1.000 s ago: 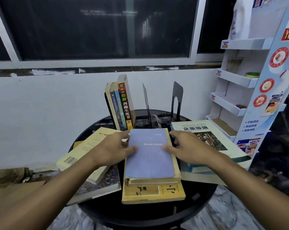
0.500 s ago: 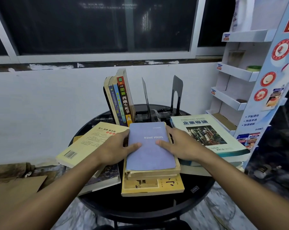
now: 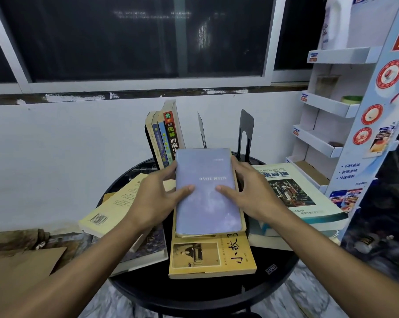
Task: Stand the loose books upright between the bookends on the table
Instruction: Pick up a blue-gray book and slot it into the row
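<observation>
Pickup step: left hand (image 3: 157,198) and right hand (image 3: 251,196) both grasp blue book (image 3: 207,203) by its sides, atop stack (image 3: 212,258) just in front of bookend (image 3: 202,131). Next probably needs tilting it upright beside that bookend.

Two bare forearms, slim and smooth: the left forearm (image 3: 90,260) at 7 o'clock, the right forearm (image 3: 320,253) at 5 o'clock, skin uncovered to the picture's edge. The left hand (image 3: 157,198) and right hand (image 3: 251,193) are bare too, with long, slender fingers (image 3: 184,189).
</observation>
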### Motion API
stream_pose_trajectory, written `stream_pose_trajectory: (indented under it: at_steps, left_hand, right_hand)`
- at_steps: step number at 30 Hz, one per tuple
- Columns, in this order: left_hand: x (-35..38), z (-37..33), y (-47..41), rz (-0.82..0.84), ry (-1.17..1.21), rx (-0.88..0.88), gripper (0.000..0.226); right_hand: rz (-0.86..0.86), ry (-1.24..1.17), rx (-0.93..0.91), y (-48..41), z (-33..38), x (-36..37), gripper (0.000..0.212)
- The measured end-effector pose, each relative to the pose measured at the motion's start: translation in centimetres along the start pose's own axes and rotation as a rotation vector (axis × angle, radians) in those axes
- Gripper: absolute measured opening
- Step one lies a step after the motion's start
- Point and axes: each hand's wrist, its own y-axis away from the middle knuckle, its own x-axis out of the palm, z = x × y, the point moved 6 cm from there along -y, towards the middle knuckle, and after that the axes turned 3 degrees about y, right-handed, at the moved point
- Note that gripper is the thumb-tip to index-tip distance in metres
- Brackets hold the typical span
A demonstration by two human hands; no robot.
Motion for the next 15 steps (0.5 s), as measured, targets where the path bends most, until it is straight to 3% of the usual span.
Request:
stream_pose_trajectory:
  at_steps: [6,15]
  left_hand:
    - [-1.1,-0.1,-0.9,-0.206,0.092,0.077,0.070]
    - [-1.5,0.8,-0.4,-0.210,0.262,0.199,0.057]
  right_hand:
    - [-0.128,-0.114,-0.050,-1.4,1.0,-0.6,0.091]
    - [-0.153,-0.176,-0.155,-1.4,0.9,-0.1,0.099]
